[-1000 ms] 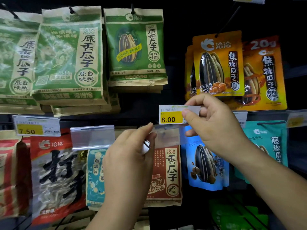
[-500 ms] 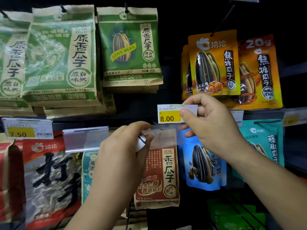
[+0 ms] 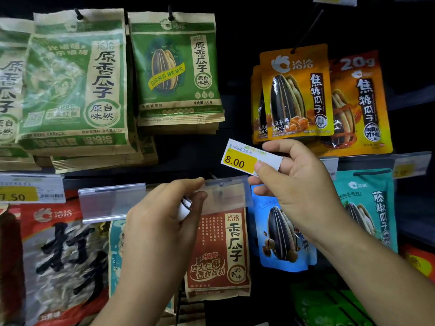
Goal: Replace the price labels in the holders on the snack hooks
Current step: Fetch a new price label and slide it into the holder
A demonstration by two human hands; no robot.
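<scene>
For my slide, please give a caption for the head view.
Right hand holds an 8.00 price label above the empty clear holder steadied by the left hand.

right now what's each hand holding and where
Right hand: 8.00 price label, pinched at its right end. Left hand: clear holder, at its left end.

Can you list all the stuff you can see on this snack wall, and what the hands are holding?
Green seed bags: several, green and tan, upper left.
Orange bags: several, upper right.
Red bags: two in clear view, lower left and centre.
Blue bag: one, lower centre-right.
Teal bag: one, lower right.
7.50 label: one, yellow and white, left holder.
Empty holders: two, clear, centre.
8.00 label: one, in right hand.
Left hand: at a holder, holding something small and white.
</scene>
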